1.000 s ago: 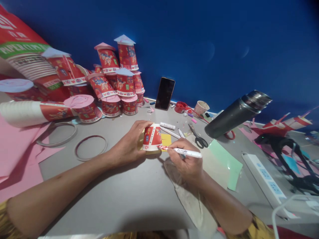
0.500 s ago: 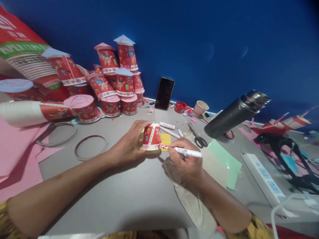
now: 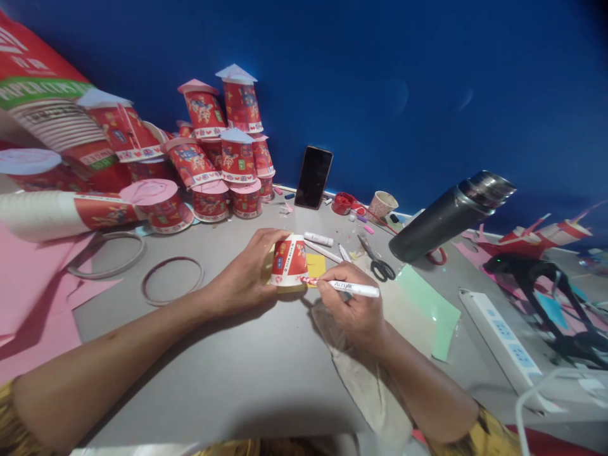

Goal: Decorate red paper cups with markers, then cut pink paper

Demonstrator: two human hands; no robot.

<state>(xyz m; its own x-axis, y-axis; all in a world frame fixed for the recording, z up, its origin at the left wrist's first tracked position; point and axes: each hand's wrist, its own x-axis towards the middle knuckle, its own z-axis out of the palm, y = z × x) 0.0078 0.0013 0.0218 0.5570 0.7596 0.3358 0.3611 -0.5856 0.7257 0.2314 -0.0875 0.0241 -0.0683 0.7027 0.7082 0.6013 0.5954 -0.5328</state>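
A red and white paper cup (image 3: 291, 261) stands upside down in the middle of the table, its white rim band low and marked with pinkish red. My left hand (image 3: 254, 266) is wrapped round the cup's left side. Between the fingers of my right hand (image 3: 354, 304) is a white acrylic marker (image 3: 354, 289), its red and white front end pointing left. The marker's tip meets the cup's rim band at the lower right. Behind the marker lie a yellow paper (image 3: 316, 263) and a white marker cap or pen (image 3: 318, 239).
Stacked red cups with paper cone roofs (image 3: 237, 158) fill the back left. A phone (image 3: 313, 177) leans against the blue wall. To the right are black-handled scissors (image 3: 382, 270), a dark flask (image 3: 437, 221), green paper (image 3: 427, 307) and a power strip (image 3: 506, 345). Tape rings (image 3: 172, 259) lie left.
My right hand and the marker have shifted slightly left along the cup's rim band. My left hand keeps its hold on the cup.
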